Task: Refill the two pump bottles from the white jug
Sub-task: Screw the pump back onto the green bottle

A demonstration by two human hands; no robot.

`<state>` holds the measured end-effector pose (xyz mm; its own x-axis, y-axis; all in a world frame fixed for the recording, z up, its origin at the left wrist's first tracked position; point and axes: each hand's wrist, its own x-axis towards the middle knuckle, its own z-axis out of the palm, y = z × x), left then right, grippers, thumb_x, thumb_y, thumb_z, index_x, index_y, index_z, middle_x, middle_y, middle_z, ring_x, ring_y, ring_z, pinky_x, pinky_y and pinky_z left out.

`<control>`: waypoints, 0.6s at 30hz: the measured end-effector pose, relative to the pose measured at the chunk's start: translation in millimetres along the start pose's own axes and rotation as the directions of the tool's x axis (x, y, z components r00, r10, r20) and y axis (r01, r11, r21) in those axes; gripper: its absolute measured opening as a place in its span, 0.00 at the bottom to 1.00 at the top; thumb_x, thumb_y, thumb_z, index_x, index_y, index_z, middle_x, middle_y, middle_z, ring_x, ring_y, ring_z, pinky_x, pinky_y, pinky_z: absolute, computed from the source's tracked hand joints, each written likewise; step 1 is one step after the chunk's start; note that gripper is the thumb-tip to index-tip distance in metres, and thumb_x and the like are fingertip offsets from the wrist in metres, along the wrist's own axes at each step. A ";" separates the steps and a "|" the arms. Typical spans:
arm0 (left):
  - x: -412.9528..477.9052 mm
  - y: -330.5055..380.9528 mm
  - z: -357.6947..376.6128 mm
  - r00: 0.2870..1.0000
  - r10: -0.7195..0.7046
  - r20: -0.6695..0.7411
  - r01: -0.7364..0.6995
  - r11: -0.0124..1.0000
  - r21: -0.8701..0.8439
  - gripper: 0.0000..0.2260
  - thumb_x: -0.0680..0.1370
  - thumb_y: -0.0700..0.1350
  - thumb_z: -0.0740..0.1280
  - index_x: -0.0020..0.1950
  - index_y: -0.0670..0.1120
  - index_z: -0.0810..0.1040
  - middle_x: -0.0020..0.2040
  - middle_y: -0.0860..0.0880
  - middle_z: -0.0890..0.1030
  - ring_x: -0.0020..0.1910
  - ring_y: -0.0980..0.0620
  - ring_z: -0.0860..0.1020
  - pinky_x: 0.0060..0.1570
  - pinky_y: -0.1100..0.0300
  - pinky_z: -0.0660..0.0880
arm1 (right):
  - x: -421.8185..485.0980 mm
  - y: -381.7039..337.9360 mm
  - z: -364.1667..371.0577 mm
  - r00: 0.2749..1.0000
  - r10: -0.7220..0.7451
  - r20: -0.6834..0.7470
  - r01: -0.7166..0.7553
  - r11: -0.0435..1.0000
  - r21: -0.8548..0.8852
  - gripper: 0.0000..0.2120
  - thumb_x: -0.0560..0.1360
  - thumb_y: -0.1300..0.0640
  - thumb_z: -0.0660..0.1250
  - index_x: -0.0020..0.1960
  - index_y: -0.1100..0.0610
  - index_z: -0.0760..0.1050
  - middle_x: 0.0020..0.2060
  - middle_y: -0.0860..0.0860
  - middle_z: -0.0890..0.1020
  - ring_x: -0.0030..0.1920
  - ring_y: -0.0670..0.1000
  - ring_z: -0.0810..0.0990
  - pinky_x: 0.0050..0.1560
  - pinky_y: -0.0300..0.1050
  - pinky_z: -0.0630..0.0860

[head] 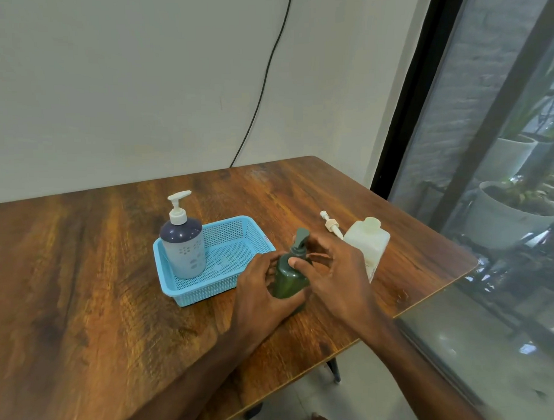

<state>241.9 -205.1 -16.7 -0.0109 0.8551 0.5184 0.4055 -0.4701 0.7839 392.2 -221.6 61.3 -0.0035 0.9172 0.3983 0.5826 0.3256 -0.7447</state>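
Wood-grain table, left and near edges cut off by the frame. On it, left of centre, light blue mesh basket; upright in its left end, grey-and-navy pump bottle with white pump fitted.

Just right of the basket, on the tabletop, green pump bottle, dark pump head on, tilted slightly away. Base and lower body hidden by the left hand, wrapped round it in a grip. Right hand clasping the neck: thumb on the shoulder, fingers curled round the far side, tips hidden behind the pump.

Further right, loose cream pump lying flat, its lower end lost behind the right hand. Just beside it, white jug near the table's right edge, lower left part covered by the right wrist; capped or uncapped, cannot tell.

Far right, glass pane; blurred plant pots behind.
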 end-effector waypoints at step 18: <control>6.5 31.8 -52.5 0.977 -0.100 0.189 0.094 0.995 0.039 0.42 0.60 0.73 0.78 0.71 0.63 0.72 0.66 0.69 0.76 0.66 0.66 0.75 0.64 0.66 0.73 | -1.4 23.6 3.3 0.969 0.053 0.241 -0.049 0.999 -0.022 0.30 0.73 0.38 0.73 0.71 0.41 0.67 0.66 0.37 0.73 0.61 0.39 0.72 0.63 0.40 0.74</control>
<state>206.8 -226.0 29.5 0.1220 0.9236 0.3634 0.4379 -0.3787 0.8154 403.3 -214.5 41.3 -0.1688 0.9613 0.2176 0.5999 0.2754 -0.7512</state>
